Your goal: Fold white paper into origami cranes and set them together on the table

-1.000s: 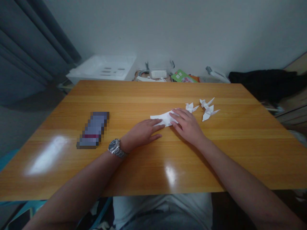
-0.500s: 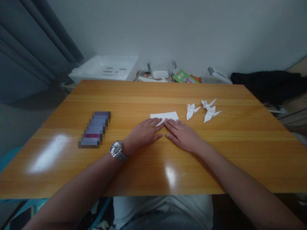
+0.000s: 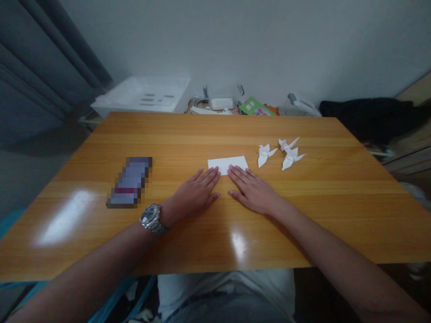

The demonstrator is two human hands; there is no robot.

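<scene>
A white folded paper strip (image 3: 227, 164) lies flat on the wooden table (image 3: 188, 139), its long side across my view. My left hand (image 3: 197, 190), below a silver wristwatch (image 3: 153, 219), rests flat with its fingertips on the paper's lower left edge. My right hand (image 3: 252, 188) lies flat too, fingers stretched over the lower right part of the paper. Both hands are open and a small gap separates them. The paper's near edge is partly hidden under the fingers. To the right of it sit three white paper cranes, the nearest crane (image 3: 266, 154) just beyond my right hand.
A blurred-out phone-shaped object (image 3: 130, 181) lies on the table's left. Behind the far edge are a white plastic tray (image 3: 141, 94), a green booklet (image 3: 256, 106) and a small white box (image 3: 221, 104). Dark cloth (image 3: 370, 114) hangs at the right.
My left hand has slid left and its fingers have straightened, widening the gap between the hands. More of the paper shows. My right hand has stayed on the paper.
</scene>
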